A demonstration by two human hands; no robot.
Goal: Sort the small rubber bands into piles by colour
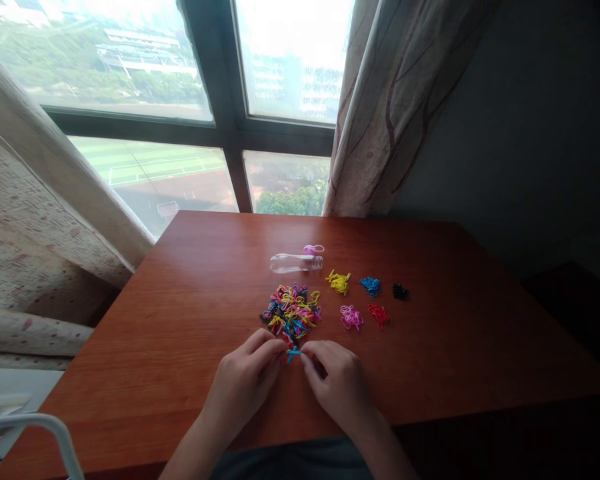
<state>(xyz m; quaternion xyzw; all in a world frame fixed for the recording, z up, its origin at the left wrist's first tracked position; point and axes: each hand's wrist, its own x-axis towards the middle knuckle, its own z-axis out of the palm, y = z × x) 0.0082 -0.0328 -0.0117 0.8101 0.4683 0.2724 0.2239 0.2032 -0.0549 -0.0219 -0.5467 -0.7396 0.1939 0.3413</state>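
Note:
My left hand (253,363) and my right hand (335,377) meet over the front edge of a mixed pile of colourful rubber bands (291,308). A blue rubber band (294,353) is stretched between my two pinched fingertips. Some red and dark bands lie close by my left fingertips, partly hidden. Sorted by colour to the right of the pile are yellow bands (339,283), blue bands (371,287), black bands (400,291), pink bands (351,317) and red bands (379,315).
A clear plastic bottle (293,263) lies on its side behind the pile, with a pink looped cap (312,250) beside it. The brown wooden table (190,300) reaches back to a window with curtains (385,100). A white curved rail (55,427) stands at the lower left.

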